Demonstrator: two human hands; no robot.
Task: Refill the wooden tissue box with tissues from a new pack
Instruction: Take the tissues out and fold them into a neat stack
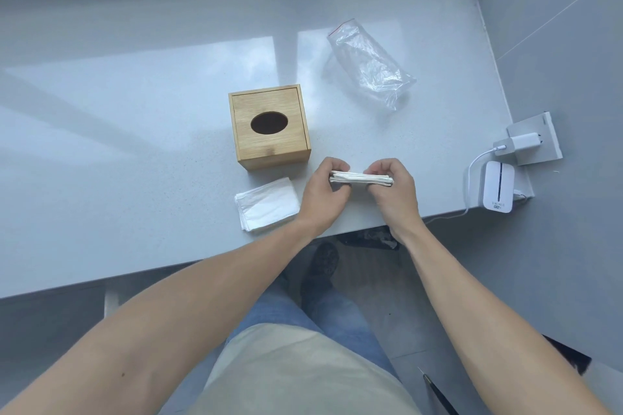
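The wooden tissue box (pixel 269 128) stands on the white counter (pixel 135 152), its lid on and the oval slot dark. Just in front and to the right of it, a thin stack of white tissues (pixel 359 178) hangs edge-on above the counter. My left hand (pixel 323 194) pinches its left end and my right hand (pixel 392 192) pinches its right end. A second flat pile of tissues (pixel 268 204) lies on the counter left of my left hand. The clear plastic pack (pixel 369 62) lies crumpled behind the box to the right.
A white charger (pixel 524 141) plugged into a wall socket and a small white device (pixel 499 190) with a cable sit at the counter's right end. The counter's front edge runs just below my wrists. A grey wall closes the right side.
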